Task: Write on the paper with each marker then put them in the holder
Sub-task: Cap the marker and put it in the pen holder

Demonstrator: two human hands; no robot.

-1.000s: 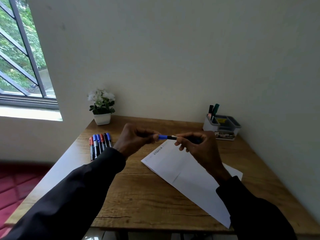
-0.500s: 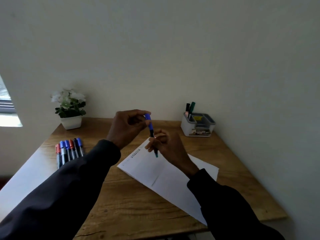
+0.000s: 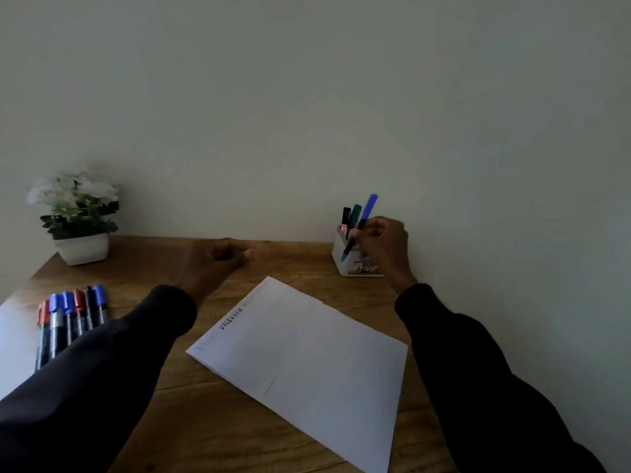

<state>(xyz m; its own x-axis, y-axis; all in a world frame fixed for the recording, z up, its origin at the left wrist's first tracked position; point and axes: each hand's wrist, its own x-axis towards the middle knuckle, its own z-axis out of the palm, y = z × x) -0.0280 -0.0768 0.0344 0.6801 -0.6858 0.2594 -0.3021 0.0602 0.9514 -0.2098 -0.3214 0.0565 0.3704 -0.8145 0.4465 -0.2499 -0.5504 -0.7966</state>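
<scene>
Wooden table (image 3: 297,257) against a plain wall, seen from the near edge. The right hand (image 3: 384,245) is at the far right, fingers curled round a blue marker (image 3: 359,227), which it grips at mid-barrel. The marker is tilted, with its blue cap up and to the right and its lower end down and to the left, in front of the white holder (image 3: 337,249). Whether it touches the holder cannot be told. A black marker (image 3: 345,215) and a green marker (image 3: 355,213) stand upright in the holder's left compartment. The left hand (image 3: 215,264) is over the far middle of the table, fingers loosely curled with nothing in them. The paper (image 3: 307,356) lies askew at centre between the two sleeves, with a short line of writing near its left corner. A row of capped markers (image 3: 71,315), red and blue, lies side by side at the near left. A potted plant (image 3: 80,216) with white flowers stands in the far left corner.
</scene>
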